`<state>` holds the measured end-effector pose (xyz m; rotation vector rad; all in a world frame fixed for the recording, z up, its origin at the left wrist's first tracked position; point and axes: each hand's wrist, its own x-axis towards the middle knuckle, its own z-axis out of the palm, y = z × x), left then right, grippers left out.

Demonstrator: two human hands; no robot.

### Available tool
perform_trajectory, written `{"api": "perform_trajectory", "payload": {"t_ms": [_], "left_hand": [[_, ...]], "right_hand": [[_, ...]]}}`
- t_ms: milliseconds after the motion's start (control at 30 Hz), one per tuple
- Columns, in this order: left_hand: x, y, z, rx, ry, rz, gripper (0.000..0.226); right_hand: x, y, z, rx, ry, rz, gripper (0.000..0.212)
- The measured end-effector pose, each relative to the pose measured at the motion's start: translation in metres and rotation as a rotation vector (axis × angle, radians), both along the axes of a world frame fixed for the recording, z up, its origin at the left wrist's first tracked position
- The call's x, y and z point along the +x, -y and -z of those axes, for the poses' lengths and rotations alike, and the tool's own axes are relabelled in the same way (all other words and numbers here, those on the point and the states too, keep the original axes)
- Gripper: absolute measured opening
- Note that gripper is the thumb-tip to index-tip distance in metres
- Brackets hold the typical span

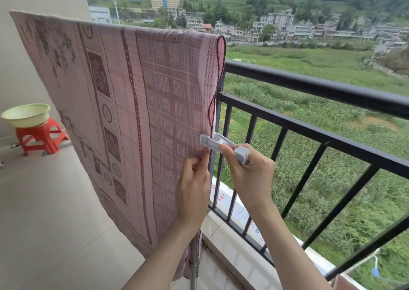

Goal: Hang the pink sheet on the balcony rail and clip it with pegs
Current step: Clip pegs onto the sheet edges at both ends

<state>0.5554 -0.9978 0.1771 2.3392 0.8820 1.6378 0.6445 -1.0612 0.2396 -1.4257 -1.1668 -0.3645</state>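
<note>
The pink patterned sheet (124, 104) hangs spread over a high bar at the balcony's left and drops down toward the floor. Its right edge runs beside a grey upright pole (193, 265). My left hand (193, 190) pinches the sheet's right edge at mid height. My right hand (250, 174) grips the tail of a large white peg (218, 143), whose jaws sit over the sheet's edge just above my left fingers. The black balcony rail (314, 88) runs off to the right, bare of cloth.
A pale green basin (25, 114) sits on a red plastic stool (41, 137) at the far left by the wall. The tiled floor (51, 212) spreads below. Black vertical railing bars (308, 172) stand to the right, with fields and buildings beyond.
</note>
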Motion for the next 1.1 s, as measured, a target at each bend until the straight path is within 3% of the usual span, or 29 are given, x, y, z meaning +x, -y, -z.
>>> {"api": "perform_trajectory", "payload": {"t_ms": [233,367,433,500,600,733,833,900,1100], "left_hand": [[-0.012,0.008,-0.003,-0.011,0.048,-0.005,0.032],[-0.025,0.016,0.001,-0.294,0.154,0.091,0.025],[-0.039,0.021,0.017,-0.407,0.131,0.086,0.026],[-0.056,0.024,0.039,-0.539,0.071,0.050,0.032],[-0.086,0.020,0.075,-0.715,-0.059,-0.022,0.035],[-0.116,0.018,0.109,-0.880,-0.237,-0.024,0.044],[-0.132,0.019,0.119,-0.961,-0.179,-0.044,0.039],[-0.139,0.019,0.120,-0.967,-0.119,-0.098,0.030],[-0.171,0.025,0.109,-0.927,-0.170,-0.143,0.030]], "right_hand": [[-0.021,0.003,-0.007,-0.066,0.003,0.059,0.039],[-0.030,0.012,0.005,-0.143,-0.187,-0.122,0.083],[-0.032,0.020,0.028,-0.202,-0.305,-0.203,0.076],[-0.033,0.027,0.063,-0.299,-0.396,-0.196,0.053],[-0.041,0.027,0.127,-0.609,-0.464,-0.120,0.026],[-0.074,0.019,0.184,-0.950,-0.448,-0.162,0.033],[-0.103,0.008,0.196,-1.016,-0.404,-0.198,0.035],[-0.117,0.000,0.196,-1.026,-0.407,-0.222,0.025],[-0.166,-0.006,0.198,-1.022,-0.352,-0.246,0.014]]}}
